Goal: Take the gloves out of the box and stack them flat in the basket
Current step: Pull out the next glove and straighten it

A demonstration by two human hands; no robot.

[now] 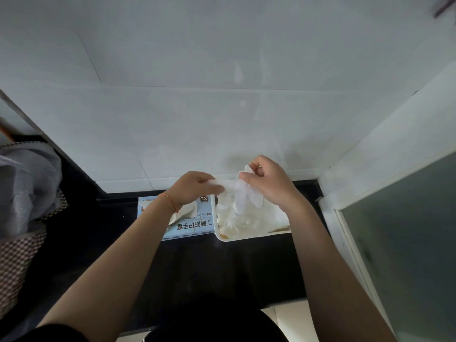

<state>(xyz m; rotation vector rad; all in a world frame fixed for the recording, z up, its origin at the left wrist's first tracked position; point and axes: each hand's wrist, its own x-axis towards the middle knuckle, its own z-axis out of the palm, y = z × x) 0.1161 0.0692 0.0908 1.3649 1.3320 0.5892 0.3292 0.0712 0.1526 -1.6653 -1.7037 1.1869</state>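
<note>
This looks like a corner of a home, likely a kitchen or a utility nook. A dark polished counter (197,267) runs along a wall of large pale tiles (222,107) with thin grout lines. On the right, a white-framed frosted glass panel (407,230), perhaps a window or a door, meets the counter's far right corner. On the left sits a checked fabric bag (17,255) with grey cloth (24,188) piled on top, the sort of clutter found in a lived-in household.
</note>
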